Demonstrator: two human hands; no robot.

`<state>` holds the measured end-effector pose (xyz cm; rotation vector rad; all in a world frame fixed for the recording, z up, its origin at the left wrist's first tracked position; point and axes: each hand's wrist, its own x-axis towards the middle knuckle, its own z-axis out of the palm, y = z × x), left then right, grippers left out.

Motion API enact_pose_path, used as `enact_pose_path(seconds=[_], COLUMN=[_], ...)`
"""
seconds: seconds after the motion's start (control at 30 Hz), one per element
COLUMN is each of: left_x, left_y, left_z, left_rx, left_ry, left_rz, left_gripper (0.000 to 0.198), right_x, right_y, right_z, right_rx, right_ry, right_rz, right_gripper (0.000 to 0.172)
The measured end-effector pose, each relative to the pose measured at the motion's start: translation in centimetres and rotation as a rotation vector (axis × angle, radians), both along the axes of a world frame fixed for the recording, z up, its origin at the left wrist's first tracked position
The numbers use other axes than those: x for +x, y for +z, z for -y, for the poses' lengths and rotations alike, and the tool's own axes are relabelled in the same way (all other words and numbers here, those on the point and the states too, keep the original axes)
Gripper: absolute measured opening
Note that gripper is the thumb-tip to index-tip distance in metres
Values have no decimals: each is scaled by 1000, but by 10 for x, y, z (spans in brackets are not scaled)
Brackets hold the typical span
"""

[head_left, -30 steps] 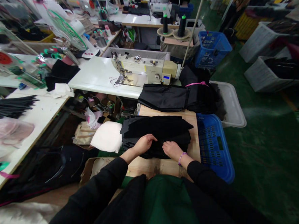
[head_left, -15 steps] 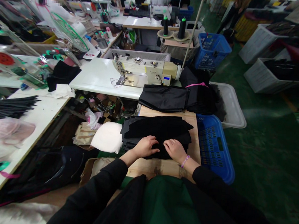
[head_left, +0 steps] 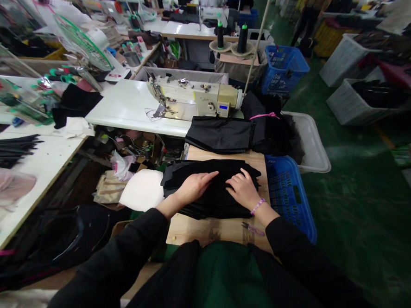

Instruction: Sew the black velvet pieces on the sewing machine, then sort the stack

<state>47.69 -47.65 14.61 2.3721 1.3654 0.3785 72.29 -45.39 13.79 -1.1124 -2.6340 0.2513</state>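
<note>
A stack of black fabric pieces point(head_left: 209, 203) lies across a wooden board point(head_left: 194, 230) in front of me. My left hand point(head_left: 194, 187) rests on the left half of the fabric, its fingers stretched out toward the right. On the right half lies my right hand point(head_left: 243, 189), fingers spread and slightly bent, a beaded bracelet at the wrist. Neither hand grips anything that I can see. Small thread snips point(head_left: 253, 229) sit on the board near its front right. A folded dark fabric pile point(head_left: 220, 135) lies beyond the board.
A sewing machine point(head_left: 191, 98) stands on the white table point(head_left: 121, 104) ahead. A blue basket point(head_left: 306, 220) adjoins the board on the right, a white bin point(head_left: 320, 151) behind it. Left of the fabric is a white rounded pad point(head_left: 142, 190). Another person point(head_left: 57, 8) sits far left.
My hands have moved from the near edge of the fabric farther onto it, and their fingers have straightened. The fabric's near part now lies flatter, and the thread snips have come into view.
</note>
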Motion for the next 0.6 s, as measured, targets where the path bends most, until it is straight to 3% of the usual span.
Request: enact_pose_path(seconds=[0.1, 0.13, 0.2, 0.3, 0.43, 0.6], left_x=[-1, 0, 4, 14, 21, 19], left_y=[-15, -20, -27, -26, -20, -35], left_z=[-19, -23, -29, -29, -12, 26], left_rx=[-66, -79, -80, 4, 140, -141], left_ry=[282, 350, 438, 503, 381, 5], left_rz=[-33, -57, -88, -83, 31, 156], left_gripper=[29, 24, 23, 33, 32, 16], right_x=[10, 13, 17, 13, 3, 5], right_y=[-8, -12, -22, -43, -66, -74], right_z=[6, 10, 21, 39, 52, 45], right_rx=[97, 103, 52, -61, -123, -201], right_ry=[-271, -302, -204, 63, 139, 121], right_rz=[-81, -75, -10, 99, 157, 137], right_gripper=[27, 31, 31, 22, 18, 16])
